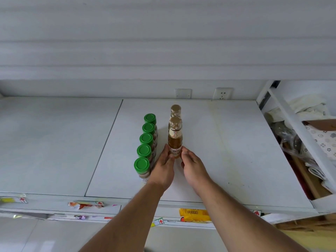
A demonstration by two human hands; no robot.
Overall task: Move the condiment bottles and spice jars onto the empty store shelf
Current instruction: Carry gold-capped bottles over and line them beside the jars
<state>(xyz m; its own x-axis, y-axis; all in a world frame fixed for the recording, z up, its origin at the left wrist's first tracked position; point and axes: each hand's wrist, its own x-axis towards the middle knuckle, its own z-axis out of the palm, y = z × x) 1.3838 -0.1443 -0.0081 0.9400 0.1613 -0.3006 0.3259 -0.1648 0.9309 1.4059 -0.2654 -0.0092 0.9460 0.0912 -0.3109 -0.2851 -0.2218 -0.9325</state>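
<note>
Several green-lidded spice jars (144, 150) stand in a row running front to back on the white shelf (227, 151). To their right stands a condiment bottle (175, 138) with amber liquid and a gold cap. A second gold-capped bottle (175, 110) stands right behind it, mostly hidden. My left hand (164, 165) and my right hand (192, 165) hold the front bottle's base from either side, fingers curled around it. The bottle is upright on the shelf.
The shelf above overhangs close overhead. Two wall sockets (222, 93) sit on the back wall. A white upright post (298, 135) bounds the shelf at right, with cloth and bags beyond it. Price tags (85, 205) line the front edge.
</note>
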